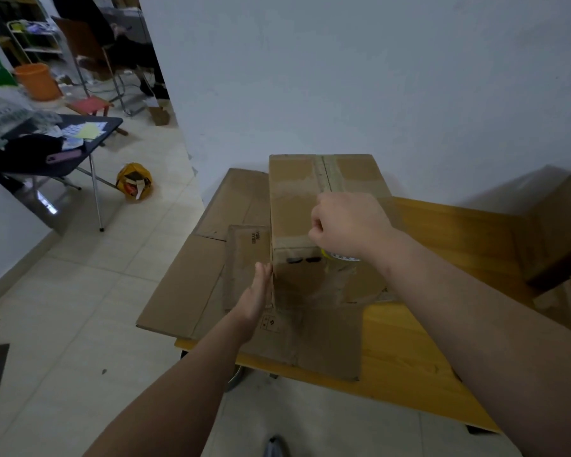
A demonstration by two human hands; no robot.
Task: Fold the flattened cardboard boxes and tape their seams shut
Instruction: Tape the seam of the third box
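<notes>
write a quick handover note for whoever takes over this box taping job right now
Left hand: open, flat against the left side of the folded brown cardboard box.
Right hand: curled round a yellow-and-white tape roll at the box's near top edge.
Done: box set up on the yellow wooden table; tape strip runs along its top centre seam.
Left: finish that seam over the near face, then fold and tape the flattened brown cardboard sheets under the box.

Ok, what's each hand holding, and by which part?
The right hand grips the tape roll, the grip point hidden beneath it. The left hand holds nothing, pressing flat on the left side of the box.
</notes>
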